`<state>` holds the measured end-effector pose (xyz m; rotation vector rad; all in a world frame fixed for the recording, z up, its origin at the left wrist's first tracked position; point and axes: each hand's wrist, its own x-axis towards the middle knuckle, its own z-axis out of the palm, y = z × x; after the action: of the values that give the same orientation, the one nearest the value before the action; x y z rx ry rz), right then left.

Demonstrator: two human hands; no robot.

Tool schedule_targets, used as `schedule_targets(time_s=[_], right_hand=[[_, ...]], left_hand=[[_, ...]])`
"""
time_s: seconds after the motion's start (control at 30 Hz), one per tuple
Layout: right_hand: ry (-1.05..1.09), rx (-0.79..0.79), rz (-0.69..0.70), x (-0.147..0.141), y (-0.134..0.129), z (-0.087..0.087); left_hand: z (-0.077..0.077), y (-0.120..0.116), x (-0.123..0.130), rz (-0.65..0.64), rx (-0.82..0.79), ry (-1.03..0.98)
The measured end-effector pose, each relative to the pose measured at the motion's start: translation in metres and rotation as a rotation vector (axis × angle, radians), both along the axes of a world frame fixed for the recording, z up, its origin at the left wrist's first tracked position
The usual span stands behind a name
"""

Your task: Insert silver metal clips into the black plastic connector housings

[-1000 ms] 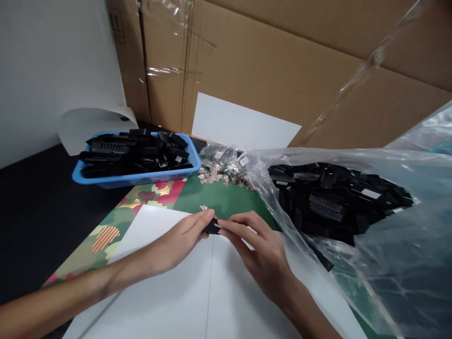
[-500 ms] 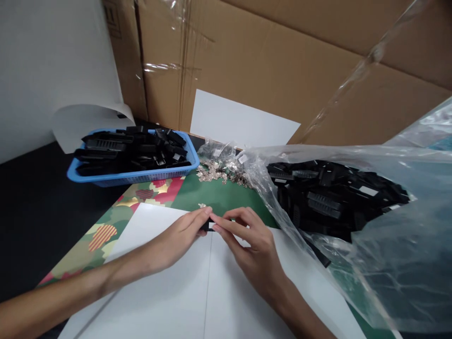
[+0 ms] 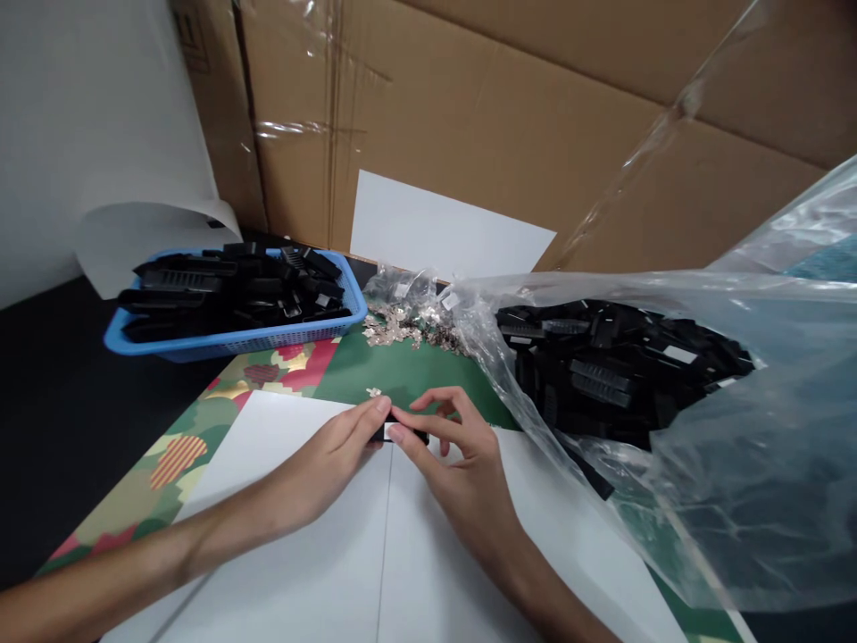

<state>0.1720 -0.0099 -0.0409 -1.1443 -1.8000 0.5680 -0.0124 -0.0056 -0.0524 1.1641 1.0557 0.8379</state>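
Note:
Over the far part of the white paper (image 3: 321, 554), a small black part (image 3: 419, 435) with a white label lies between my hands. My left hand (image 3: 352, 435) is closed on its left end, thumb on top. The thumb and index finger of my right hand (image 3: 461, 446) pinch the same part near the label, its other fingers curled and raised. The fingertips of both hands nearly meet and hide much of the part. Just beyond them, a few small metal pieces (image 3: 373, 392) lie on the green surface.
A blue basket (image 3: 234, 343) full of black parts stands at the back left. Small metal pieces (image 3: 395, 329) are heaped at the back centre. On the right, a clear plastic bag (image 3: 736, 500) holds more black parts (image 3: 603, 384). A cardboard box (image 3: 522, 125) stands behind.
The view has shifted slightly, so most things sit a little further left. More of the black part's right end shows beneath my right hand, whose fingers are more raised. Both hands remain on it.

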Motion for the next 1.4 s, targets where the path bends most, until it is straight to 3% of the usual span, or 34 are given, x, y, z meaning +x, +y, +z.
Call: schedule_targets(time_s=[0.2, 0.4, 0.6, 0.77, 1.07, 1.17, 1.4], right_hand=[[-0.122, 0.227, 0.077, 0.009, 0.0, 0.007], [-0.21, 0.189, 0.049, 0.01, 0.003, 0.008], [-0.242, 0.286, 0.075, 0.008, 0.002, 0.009], [-0.23, 0.297, 0.084, 0.005, -0.003, 0.009], [-0.199, 0.164, 0.047, 0.014, 0.004, 0.008], [-0.248, 0.255, 0.081, 0.015, 0.004, 0.008], [-0.489, 0.53, -0.007, 0.002, -0.006, 0.001]], left_hand=[[-0.001, 0.003, 0.001, 0.047, -0.033, 0.069], [-0.009, 0.004, -0.001, 0.024, 0.071, 0.165], [-0.013, 0.003, -0.004, -0.013, 0.232, 0.368], [-0.008, 0.005, -0.001, -0.006, 0.22, 0.414], [-0.005, 0.001, -0.001, -0.019, 0.313, 0.51], [-0.003, 0.0, 0.0, -0.024, 0.326, 0.552], [0.006, 0.0, 0.003, -0.082, 0.264, 0.627]])
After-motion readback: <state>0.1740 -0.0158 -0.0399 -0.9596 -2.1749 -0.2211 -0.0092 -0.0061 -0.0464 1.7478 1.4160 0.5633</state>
